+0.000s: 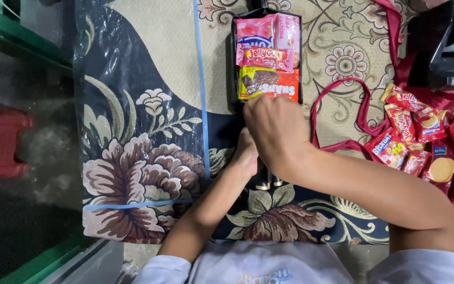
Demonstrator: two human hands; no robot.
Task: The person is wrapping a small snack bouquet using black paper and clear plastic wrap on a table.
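The right hand (pixel 278 129) rests its curled fingers on the near end of the black tray (pixel 234 58), just below the yellow-red snack packet (pixel 269 84), apparently steadying it, while the left hand (pixel 245 155) sits beneath, its fingers hidden.

The person wears a white short-sleeved shirt (pixel 269 265) with a small blue and orange printed mark on the chest. Both sleeves end above the elbows, leaving the forearms bare. The left hand (pixel 245 155) and right hand (pixel 277 129) are bare, with no rings, watch or gloves showing.
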